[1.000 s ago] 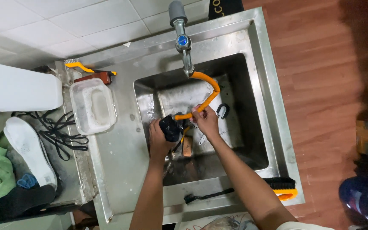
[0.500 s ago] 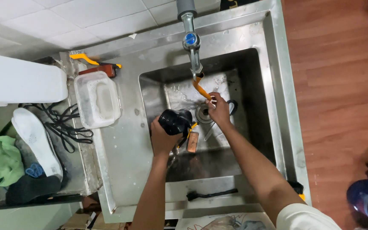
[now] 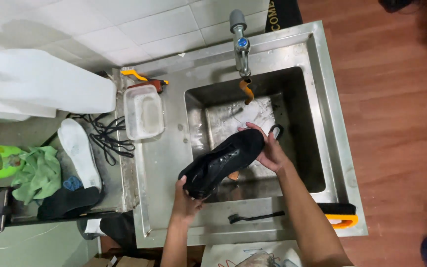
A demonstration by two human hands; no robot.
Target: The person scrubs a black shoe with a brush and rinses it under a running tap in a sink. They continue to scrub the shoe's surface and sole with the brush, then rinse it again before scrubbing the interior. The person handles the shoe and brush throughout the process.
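Both hands grip a wet black shoe (image 3: 222,164) over the sink (image 3: 322,118): left hand (image 3: 188,200) closed on one end, right hand (image 3: 272,151) clasping the other

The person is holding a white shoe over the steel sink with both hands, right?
Not quite: the shoe is black, not white, as the head view shows. The left hand and right hand do hold it over the steel sink.

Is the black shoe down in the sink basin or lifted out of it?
Lifted: the black shoe is held tilted above the sink basin, left hand at one end, right hand at the other.
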